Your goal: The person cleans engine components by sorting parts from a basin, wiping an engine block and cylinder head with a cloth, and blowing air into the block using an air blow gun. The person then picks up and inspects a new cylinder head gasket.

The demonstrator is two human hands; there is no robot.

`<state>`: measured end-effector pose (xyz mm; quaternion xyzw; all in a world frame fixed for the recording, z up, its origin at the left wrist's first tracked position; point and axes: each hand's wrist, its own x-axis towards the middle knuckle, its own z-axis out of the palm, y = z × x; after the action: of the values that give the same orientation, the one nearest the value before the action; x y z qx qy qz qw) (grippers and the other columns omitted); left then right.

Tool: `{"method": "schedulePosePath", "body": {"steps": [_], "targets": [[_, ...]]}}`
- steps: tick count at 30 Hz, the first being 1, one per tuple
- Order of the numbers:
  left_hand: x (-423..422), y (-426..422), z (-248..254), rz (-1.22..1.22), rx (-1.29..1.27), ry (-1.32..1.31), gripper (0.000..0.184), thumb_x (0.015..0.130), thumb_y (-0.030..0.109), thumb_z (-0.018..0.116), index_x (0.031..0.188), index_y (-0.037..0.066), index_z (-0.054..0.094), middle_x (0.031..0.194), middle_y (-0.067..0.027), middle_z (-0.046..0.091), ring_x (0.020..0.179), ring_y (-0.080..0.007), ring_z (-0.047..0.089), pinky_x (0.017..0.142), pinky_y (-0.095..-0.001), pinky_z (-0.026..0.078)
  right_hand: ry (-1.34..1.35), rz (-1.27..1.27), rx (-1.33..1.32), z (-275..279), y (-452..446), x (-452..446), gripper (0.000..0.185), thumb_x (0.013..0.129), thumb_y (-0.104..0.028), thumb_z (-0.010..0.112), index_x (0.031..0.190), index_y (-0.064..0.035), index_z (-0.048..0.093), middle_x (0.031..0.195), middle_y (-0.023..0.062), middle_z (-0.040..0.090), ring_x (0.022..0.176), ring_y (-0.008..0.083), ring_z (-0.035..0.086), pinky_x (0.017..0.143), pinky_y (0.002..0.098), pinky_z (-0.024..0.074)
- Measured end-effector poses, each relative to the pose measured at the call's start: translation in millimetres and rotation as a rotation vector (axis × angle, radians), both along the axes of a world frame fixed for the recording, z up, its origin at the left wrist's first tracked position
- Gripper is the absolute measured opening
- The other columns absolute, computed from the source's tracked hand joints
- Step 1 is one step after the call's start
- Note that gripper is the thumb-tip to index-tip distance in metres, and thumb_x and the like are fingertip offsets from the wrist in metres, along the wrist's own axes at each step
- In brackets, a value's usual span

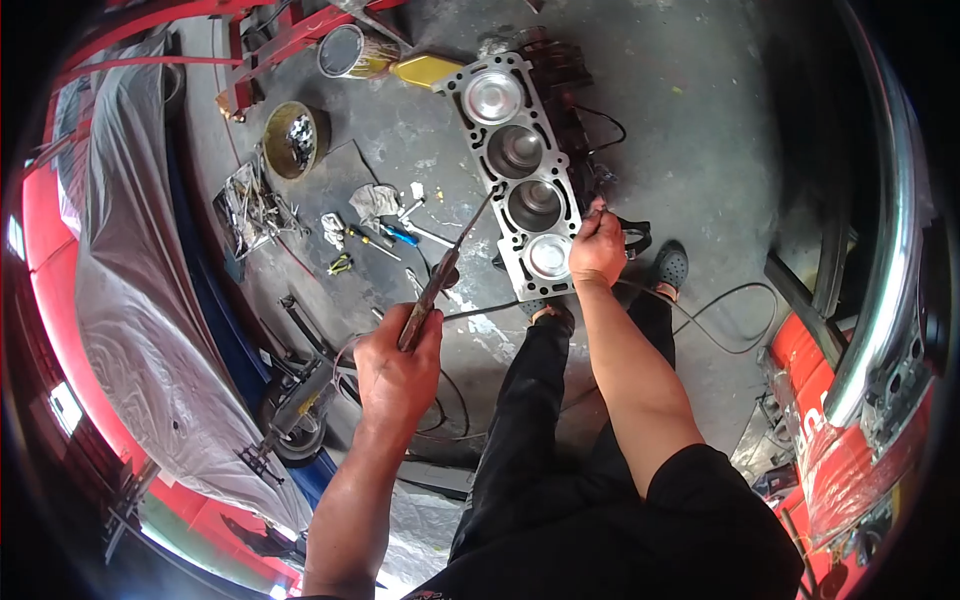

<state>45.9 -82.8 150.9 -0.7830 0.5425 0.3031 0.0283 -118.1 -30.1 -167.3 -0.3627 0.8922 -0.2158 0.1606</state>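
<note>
1. The engine block (525, 178) stands on the grey floor (690, 150) in the upper middle of the frame, tilted slightly, its flat top face turned to the camera. Four round bores run down it; pale piston tops show bright in the uppermost and lowest, while the middle two look deeper and darker.

2. The left hand (395, 365), left of the frame's middle, has its fingers closed around the dark handle of a long thin-tipped tool (430, 298). The tool slants up and right, its point at the block's left edge, beside the middle bores (whether it actually touches, I cannot tell).

3. The right hand (598, 248) is at the block's lower right edge, next to the lowest bore. Its fingers are curled in; I cannot tell whether they grip anything.

4. At upper left, a can (341, 50) and a yellow bottle (425, 70) lie near the block's top end. Below and left of them is an open bucket (320, 130) with shiny bits inside.

5. Lower still, a heap of small tools (255, 210) lies left of a crumpled rag (375, 200) and a blue-handled tool (400, 235).

6. A dark hose (776, 310) loops across the floor at middle right.
</note>
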Motion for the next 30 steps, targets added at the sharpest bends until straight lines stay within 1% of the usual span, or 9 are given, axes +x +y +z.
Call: {"method": "schedulePosePath", "body": {"steps": [4,5,8,12,17,19,22,28,30], "targets": [[4,-5,10,-0.001,-0.048,0.044,0.019,0.089,0.018,0.072,0.092,-0.001,0.068,0.061,-0.0076,0.057,0.059,-0.0081,0.048,0.055,-0.0291,0.042,0.046,-0.014,-0.052,1,-3,0,0.020,0.095,-0.025,0.056,0.087,-0.0074,0.059,0.085,0.0137,0.066,0.078,0.0378,0.063,0.068,0.0507,0.0519],[4,-6,12,-0.011,-0.010,0.013,0.015,0.088,0.014,0.073,0.092,0.000,0.069,0.068,-0.0177,0.065,0.056,-0.0206,0.063,0.056,-0.0339,0.048,0.060,-0.004,-0.048,-2,1,-3,0.020,0.095,-0.025,0.056,0.087,-0.0072,0.058,0.085,0.0136,0.066,0.078,0.0376,0.063,0.068,0.0507,0.0518],[13,10,12,-0.202,-0.080,-0.080,0.013,0.088,0.012,0.074,0.094,0.001,0.069,0.069,-0.0152,0.065,0.057,-0.0139,0.061,0.056,-0.0321,0.048,0.046,0.004,-0.021,3,-2,-1,0.018,0.094,-0.024,0.057,0.088,-0.0073,0.057,0.086,0.0128,0.066,0.080,0.0366,0.063,0.069,0.0497,0.0517],[6,26,10,-0.088,-0.126,0.023,0.016,0.090,0.013,0.073,0.097,0.001,0.068,0.061,-0.0061,0.059,0.057,-0.0059,0.049,0.053,-0.0267,0.043,0.045,0.004,-0.029,1,0,-2,0.018,0.094,-0.024,0.057,0.088,-0.0075,0.057,0.086,0.0123,0.066,0.080,0.0360,0.063,0.069,0.0494,0.0515],[1,24,12,-0.114,-0.115,0.009,0.017,0.090,0.014,0.073,0.099,0.001,0.068,0.063,-0.0080,0.062,0.057,-0.0067,0.051,0.054,-0.0266,0.044,0.031,-0.005,-0.012,1,0,-1,0.017,0.094,-0.024,0.056,0.088,-0.0080,0.058,0.085,0.0119,0.066,0.079,0.0356,0.063,0.068,0.0491,0.0511],[1,22,9,-0.128,-0.061,-0.024,0.018,0.089,0.011,0.073,0.103,0.002,0.069,0.070,-0.0139,0.065,0.058,-0.0187,0.064,0.056,-0.0307,0.049,0.024,-0.017,-0.005,2,-1,-1,0.017,0.094,-0.024,0.057,0.090,-0.0086,0.059,0.085,0.0116,0.066,0.080,0.0353,0.063,0.069,0.0488,0.0509],[4,24,0,-0.213,-0.132,-0.014,0.018,0.090,0.014,0.073,0.101,0.001,0.068,0.066,-0.0115,0.065,0.057,-0.0095,0.057,0.056,-0.0280,0.047,-0.015,-0.029,-0.018,4,-1,-1,0.015,0.094,-0.024,0.057,0.093,-0.0090,0.059,0.087,0.0111,0.066,0.081,0.0349,0.063,0.070,0.0487,0.0509],[-11,27,2,-0.258,-0.111,-0.130,0.017,0.089,0.017,0.073,0.095,0.002,0.069,0.064,-0.0127,0.063,0.055,-0.0133,0.058,0.054,-0.0312,0.047,-0.120,-0.020,-0.074,7,0,-2,0.012,0.097,-0.024,0.056,0.099,-0.0123,0.058,0.090,0.0083,0.066,0.085,0.0335,0.064,0.072,0.0475,0.0504],[-7,1,6,-0.186,-0.030,-0.112,0.018,0.090,0.018,0.070,0.092,0.001,0.070,0.060,-0.0054,0.060,0.047,-0.0149,0.053,0.046,-0.0312,0.042,-0.116,-0.024,-0.081,5,-3,-5,0.010,0.098,-0.023,0.055,0.099,-0.0137,0.058,0.090,0.0075,0.066,0.086,0.0330,0.064,0.072,0.0475,0.0501]]}}
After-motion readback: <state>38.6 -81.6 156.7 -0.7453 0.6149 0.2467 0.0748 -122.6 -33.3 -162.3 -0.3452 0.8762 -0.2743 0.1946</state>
